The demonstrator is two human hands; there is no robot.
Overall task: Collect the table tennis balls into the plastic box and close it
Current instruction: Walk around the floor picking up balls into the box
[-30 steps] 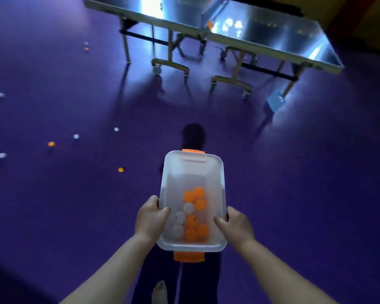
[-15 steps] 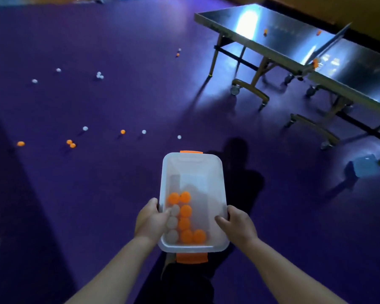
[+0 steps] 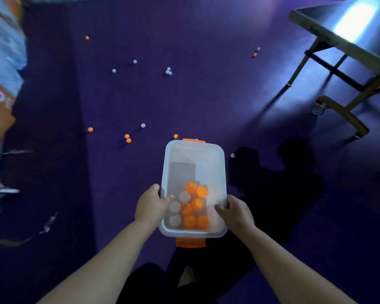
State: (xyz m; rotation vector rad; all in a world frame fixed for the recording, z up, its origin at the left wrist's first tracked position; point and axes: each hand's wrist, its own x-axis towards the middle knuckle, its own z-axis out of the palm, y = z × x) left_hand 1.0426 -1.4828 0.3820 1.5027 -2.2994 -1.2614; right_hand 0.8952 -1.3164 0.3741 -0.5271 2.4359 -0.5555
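While the left hand (image 3: 150, 205) and right hand (image 3: 235, 212) each grip a long side of the plastic box (image 3: 219, 172), it sits lidless. Orange and white balls (image 3: 190, 208) cluster at its near end — more balls (image 3: 127, 138) dot the purple floor (image 3: 206, 102) beyond.

Item 1: translucent white rectangular plastic box (image 3: 194, 159) with rounded corners and orange latch tabs on its near and far ends; open, no lid on it, held level above the purple floor (image 3: 206, 95), its long axis running away from the viewer.

Item 2: orange and white table tennis balls in the box (image 3: 190, 208), about ten, clustered at the near end; far end bare.

Item 3: loose orange and white table tennis balls on the floor (image 3: 127, 138), scattered singly and in pairs beyond and left of the box, one white ball just right of it.
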